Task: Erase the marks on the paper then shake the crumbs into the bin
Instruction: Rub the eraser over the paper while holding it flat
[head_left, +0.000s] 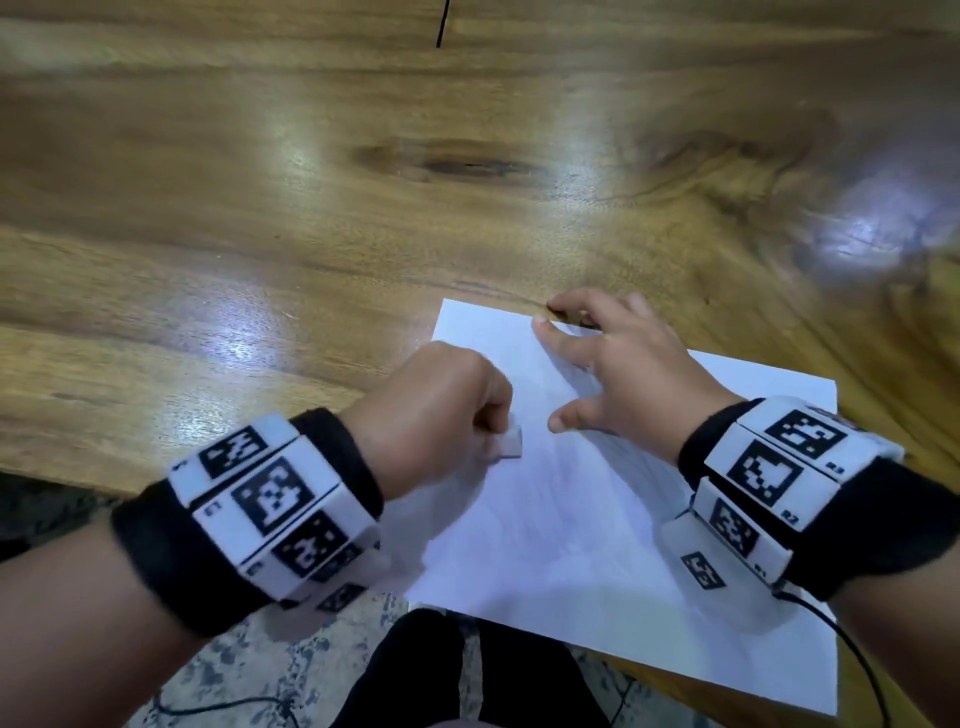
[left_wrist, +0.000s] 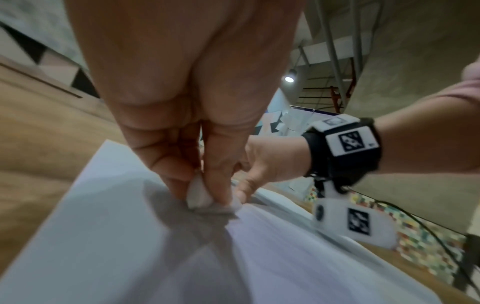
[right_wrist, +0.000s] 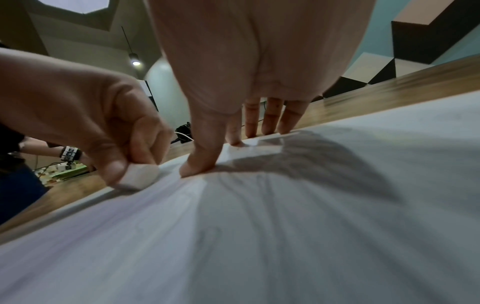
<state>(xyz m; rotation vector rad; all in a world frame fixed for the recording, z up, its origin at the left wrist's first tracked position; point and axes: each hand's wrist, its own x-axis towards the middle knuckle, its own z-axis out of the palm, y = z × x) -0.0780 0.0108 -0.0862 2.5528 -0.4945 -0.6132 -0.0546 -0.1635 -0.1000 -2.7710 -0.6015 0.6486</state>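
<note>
A white sheet of paper (head_left: 597, 519) lies on the wooden table (head_left: 363, 234), its near edge overhanging the table's front edge. My left hand (head_left: 447, 410) pinches a small white eraser (head_left: 510, 441) and holds it down on the paper's left part; the eraser (left_wrist: 198, 193) shows between thumb and fingers in the left wrist view. My right hand (head_left: 613, 358) lies spread on the paper's far part, its fingers (right_wrist: 270, 117) straight and its thumb tip (right_wrist: 193, 166) pressing the sheet. Faint pencil lines (right_wrist: 207, 236) run across the paper. No bin is in view.
The wooden table stretches far and wide beyond the paper. A patterned floor (head_left: 249, 675) and dark trouser legs (head_left: 467, 675) show below the table's front edge. A black cable (head_left: 857, 660) trails from the right wrist band across the paper's near right corner.
</note>
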